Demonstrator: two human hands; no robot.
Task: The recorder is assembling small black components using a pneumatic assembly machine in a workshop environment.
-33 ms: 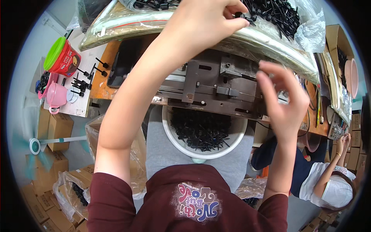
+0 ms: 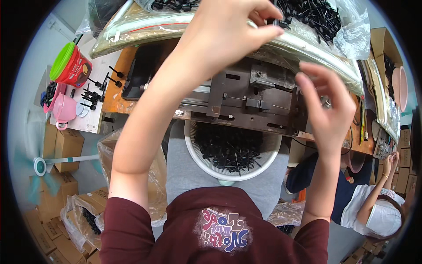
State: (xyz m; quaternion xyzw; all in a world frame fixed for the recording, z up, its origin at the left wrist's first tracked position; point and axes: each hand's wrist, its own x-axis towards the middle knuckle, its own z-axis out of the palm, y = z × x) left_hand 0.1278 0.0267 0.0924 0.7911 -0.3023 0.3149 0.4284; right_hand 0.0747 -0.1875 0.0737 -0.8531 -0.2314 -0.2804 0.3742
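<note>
My left hand [image 2: 244, 28] reaches across the bench to the front of the heap of black thin-stemmed parts [image 2: 310, 17]. Its thumb and fingertips pinch one black thin-stemmed part [image 2: 276, 21], partly hidden by the fingers. To the right, my right hand [image 2: 329, 99] hovers over the right end of a dark metal fixture [image 2: 239, 94], fingers curved and apart, with nothing visible in them. The fixture carries a metal block [image 2: 263, 78], a smaller clamp block and a thin rod. A white basket [image 2: 190, 147] on my lap holds many black parts [image 2: 228, 147].
A plastic-wrapped padded edge [image 2: 323, 61] runs behind the fixture. On the left side table stand a red bucket [image 2: 79, 68], a pink cup [image 2: 64, 108] and several loose black parts [image 2: 92, 96]. A fan [image 2: 39, 166] is at far left; another person [image 2: 369, 211] sits at right.
The black part in my left hand has tipped more upright. My right hand has shifted slightly right, away from the fixture's rod.
</note>
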